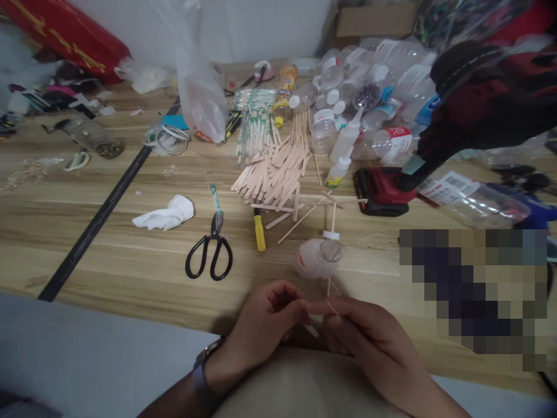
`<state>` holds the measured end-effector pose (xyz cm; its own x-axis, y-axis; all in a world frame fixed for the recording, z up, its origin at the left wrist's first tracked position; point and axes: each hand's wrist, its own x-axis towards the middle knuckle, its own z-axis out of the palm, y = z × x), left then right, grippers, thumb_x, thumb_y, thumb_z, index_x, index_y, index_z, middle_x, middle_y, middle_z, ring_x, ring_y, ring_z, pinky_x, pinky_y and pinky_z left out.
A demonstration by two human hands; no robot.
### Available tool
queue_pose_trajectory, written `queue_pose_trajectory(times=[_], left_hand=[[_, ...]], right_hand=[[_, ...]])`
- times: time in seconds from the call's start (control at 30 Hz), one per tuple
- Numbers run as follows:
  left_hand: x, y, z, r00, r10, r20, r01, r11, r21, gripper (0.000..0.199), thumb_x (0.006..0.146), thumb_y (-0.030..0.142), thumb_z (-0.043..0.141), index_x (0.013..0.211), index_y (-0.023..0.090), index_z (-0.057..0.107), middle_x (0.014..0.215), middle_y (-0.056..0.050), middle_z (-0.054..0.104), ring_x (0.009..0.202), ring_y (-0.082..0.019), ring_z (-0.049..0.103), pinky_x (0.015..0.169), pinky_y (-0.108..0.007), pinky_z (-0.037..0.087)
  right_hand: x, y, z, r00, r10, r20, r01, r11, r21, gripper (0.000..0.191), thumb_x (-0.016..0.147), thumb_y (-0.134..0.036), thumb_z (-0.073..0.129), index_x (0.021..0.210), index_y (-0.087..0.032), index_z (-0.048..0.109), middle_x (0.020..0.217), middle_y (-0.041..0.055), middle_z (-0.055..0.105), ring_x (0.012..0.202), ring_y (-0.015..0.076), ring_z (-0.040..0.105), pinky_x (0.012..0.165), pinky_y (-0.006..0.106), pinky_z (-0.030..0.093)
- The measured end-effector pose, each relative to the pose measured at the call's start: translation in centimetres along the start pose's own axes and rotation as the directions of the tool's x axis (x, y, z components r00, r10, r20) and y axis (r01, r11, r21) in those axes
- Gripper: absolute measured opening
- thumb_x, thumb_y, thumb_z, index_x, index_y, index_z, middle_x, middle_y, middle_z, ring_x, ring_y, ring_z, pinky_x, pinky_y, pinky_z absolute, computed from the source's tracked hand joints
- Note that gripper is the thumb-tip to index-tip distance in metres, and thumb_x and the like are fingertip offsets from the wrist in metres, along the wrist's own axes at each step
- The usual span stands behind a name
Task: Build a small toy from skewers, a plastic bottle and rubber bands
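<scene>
Head view: left hand (265,316) is pressing its fingertips together, contents hidden; right hand's (369,331) grip, cannot tell. Thin pale string (333,306) is apparently crossing its index finger, translucent plastic bottle (310,258) sitting just beyond.

The left hand (274,316) and right hand (365,337) meet at the table's (165,267) near edge, fingertips together, with a thin string (333,307) across the right fingers. Just beyond them sits a small plastic bottle (311,258), near a white cap (331,235). Black-handled scissors (213,249), a crumpled tissue (167,213) and a yellow-handled screwdriver (260,232) lie to the left. Farther back are a pile of wooden sticks (276,174), two glue bottles (342,154), clear plastic bottles (385,64) and a red-and-black power drill (387,191).
</scene>
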<state>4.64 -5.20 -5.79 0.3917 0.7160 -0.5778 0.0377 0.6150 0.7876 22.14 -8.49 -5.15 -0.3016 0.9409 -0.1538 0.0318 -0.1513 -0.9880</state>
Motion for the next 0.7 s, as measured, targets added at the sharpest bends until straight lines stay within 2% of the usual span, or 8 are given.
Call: queue_pose_trajectory(times=[0.13, 0.23, 0.33, 0.43, 0.5, 0.57, 0.63, 0.7], left_hand=[[-0.1, 0.1, -0.4, 1.0, -0.006, 0.03, -0.002, 0.969, 0.247, 0.019, 0.077, 0.034, 0.063, 0.071, 0.016, 0.059, 0.06, 0.004, 0.056, 0.051, -0.009, 0.043, 0.049, -0.022, 0.031], [-0.3, 0.5, -0.6, 0.987, 0.045, 0.157, -0.093, 0.945, 0.313, 0.016, 0.081, 0.028, 0.06, 0.073, 0.015, 0.066, 0.069, 0.001, 0.063, 0.063, -0.013, 0.053, 0.058, -0.023, 0.037], [-0.5, 0.6, -0.6, 0.961, 0.073, 0.267, -0.153, 0.944, 0.293, 0.014, 0.084, 0.022, 0.057, 0.085, 0.017, 0.07, 0.079, 0.001, 0.067, 0.073, -0.014, 0.057, 0.069, -0.024, 0.042], [-0.5, 0.4, -0.8, 0.957, 0.057, 0.283, -0.137, 0.953, 0.272, 0.015, 0.08, 0.017, 0.061, 0.091, 0.018, 0.07, 0.083, 0.002, 0.069, 0.078, -0.014, 0.059, 0.074, -0.024, 0.043], [-0.4, 0.2, -0.9, 0.957, 0.013, 0.289, -0.081, 0.972, 0.222, 0.016, 0.078, 0.019, 0.063, 0.092, 0.018, 0.071, 0.078, 0.003, 0.067, 0.071, -0.012, 0.057, 0.068, -0.023, 0.041], [-0.3, -0.1, -1.2, 0.964, -0.057, 0.261, 0.011, 0.985, 0.172, 0.014, 0.078, 0.024, 0.066, 0.088, 0.017, 0.071, 0.066, 0.005, 0.061, 0.057, -0.008, 0.049, 0.055, -0.02, 0.035], [-0.2, -0.4, -1.3, 0.97, -0.127, 0.207, 0.103, 0.987, 0.121, 0.017, 0.075, 0.032, 0.07, 0.079, 0.015, 0.069, 0.055, 0.006, 0.054, 0.046, -0.006, 0.039, 0.046, -0.02, 0.026], [-0.1, -0.4, -1.4, 0.971, -0.166, 0.171, 0.16, 0.986, 0.049, 0.024, 0.07, 0.038, 0.074, 0.071, 0.015, 0.065, 0.053, 0.006, 0.054, 0.042, -0.004, 0.036, 0.042, -0.021, 0.022]], right_hand=[[0.4, -0.8, -0.4, 0.988, -0.125, 0.095, 0.148, 0.946, -0.287, 0.024, 0.099, -0.024, 0.047, 0.104, -0.028, 0.07, 0.076, -0.0008, 0.068, 0.068, 0.0144, 0.061, 0.061, 0.024, 0.043], [1.0, -1.1, -0.3, 0.985, -0.089, 0.148, 0.138, 0.92, -0.366, 0.023, 0.097, -0.021, 0.046, 0.099, -0.026, 0.068, 0.091, 0.0018, 0.073, 0.08, 0.017, 0.066, 0.07, 0.026, 0.046], [1.5, -1.3, 0.1, 0.989, -0.032, 0.147, 0.092, 0.902, -0.423, 0.026, 0.097, -0.02, 0.043, 0.09, -0.023, 0.068, 0.083, 0.0014, 0.071, 0.074, 0.0169, 0.064, 0.066, 0.026, 0.045], [2.0, -1.7, 0.2, 0.99, -0.028, 0.137, 0.081, 0.914, -0.399, 0.03, 0.097, -0.019, 0.04, 0.089, -0.022, 0.069, 0.077, 0.0008, 0.07, 0.07, 0.0162, 0.062, 0.063, 0.026, 0.045], [2.1, -1.9, -0.1, 0.987, -0.025, 0.157, 0.081, 0.931, -0.357, 0.029, 0.098, -0.022, 0.042, 0.091, -0.023, 0.071, 0.081, 0.0014, 0.071, 0.073, 0.0165, 0.064, 0.066, 0.027, 0.047], [1.9, -1.8, -0.9, 0.987, -0.03, 0.161, 0.08, 0.946, -0.313, 0.024, 0.097, -0.025, 0.049, 0.094, -0.025, 0.072, 0.094, 0.003, 0.073, 0.087, 0.0184, 0.067, 0.075, 0.028, 0.051], [1.2, -1.5, -1.9, 0.994, -0.014, 0.106, 0.043, 0.96, -0.278, 0.019, 0.094, -0.029, 0.056, 0.099, -0.027, 0.074, 0.109, 0.0042, 0.072, 0.098, 0.0209, 0.068, 0.08, 0.03, 0.054], [0.1, -1.1, -2.9, 1.0, 0.016, -0.019, -0.02, 0.958, -0.287, 0.019, 0.093, -0.032, 0.058, 0.105, -0.029, 0.073, 0.1, 0.0041, 0.075, 0.083, 0.02, 0.072, 0.067, 0.028, 0.057]])
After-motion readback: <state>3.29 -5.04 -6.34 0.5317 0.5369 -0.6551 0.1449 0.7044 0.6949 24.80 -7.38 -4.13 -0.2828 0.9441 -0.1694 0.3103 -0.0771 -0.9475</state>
